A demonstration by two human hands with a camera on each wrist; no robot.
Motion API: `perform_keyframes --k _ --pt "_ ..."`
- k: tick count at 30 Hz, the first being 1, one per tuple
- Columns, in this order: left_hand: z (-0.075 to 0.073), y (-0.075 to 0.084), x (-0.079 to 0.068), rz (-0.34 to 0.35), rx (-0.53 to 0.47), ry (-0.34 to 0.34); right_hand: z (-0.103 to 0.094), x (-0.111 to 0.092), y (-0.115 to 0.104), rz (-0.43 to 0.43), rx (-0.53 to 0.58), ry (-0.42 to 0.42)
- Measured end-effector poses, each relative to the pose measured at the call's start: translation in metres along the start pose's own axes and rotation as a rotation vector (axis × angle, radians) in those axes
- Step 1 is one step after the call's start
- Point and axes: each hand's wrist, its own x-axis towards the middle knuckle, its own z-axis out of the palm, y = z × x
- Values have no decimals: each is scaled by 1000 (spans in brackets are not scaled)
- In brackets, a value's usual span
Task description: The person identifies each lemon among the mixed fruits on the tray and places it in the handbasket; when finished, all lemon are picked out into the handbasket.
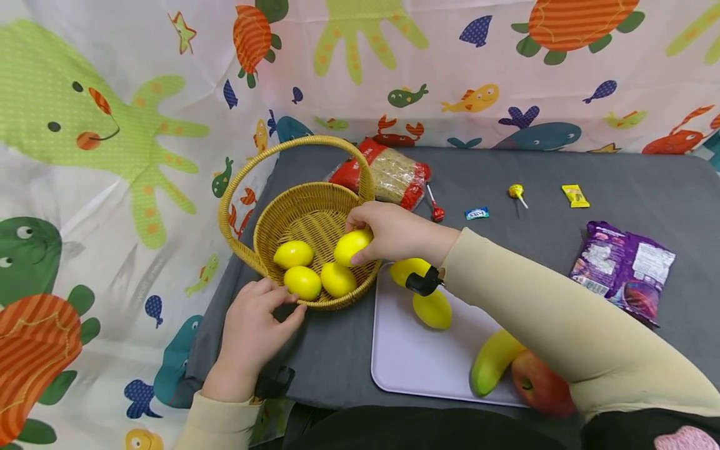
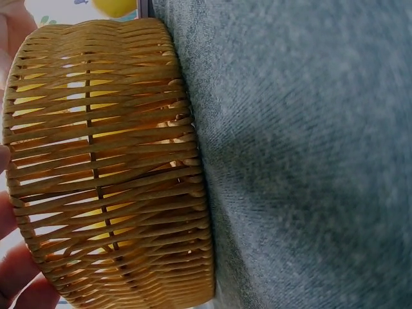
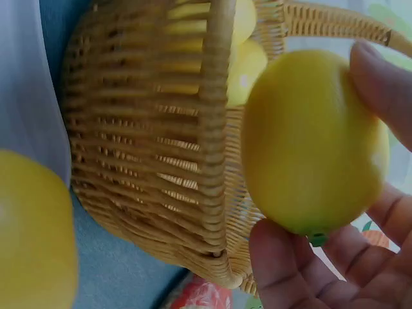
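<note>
My right hand pinches a yellow lemon between thumb and fingers, over the right side of the wicker basket. A green stem end shows on it in the right wrist view. Three more lemons lie in the basket's near half. My left hand holds the basket's near-left rim, its fingertips at the edge. In the left wrist view, the fingers show beside the woven wall. Two lemons lie on the pale tray, one partly behind my right wrist.
A banana and a red apple are at the tray's near right, partly under my right forearm. Behind the basket is a red noodle packet. Lollipops, small sweets and purple packets lie to the right.
</note>
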Motion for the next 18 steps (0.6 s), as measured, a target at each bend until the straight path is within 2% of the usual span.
perform_keyframes --k 8,13,18 --pt "1 -2 0 11 3 7 7 17 -2 -44 -134 -128" --pt "2 -3 0 16 4 9 11 23 -3 -49 -138 -173" --pt "1 -2 0 15 3 9 15 28 -4 -15 -137 -200"
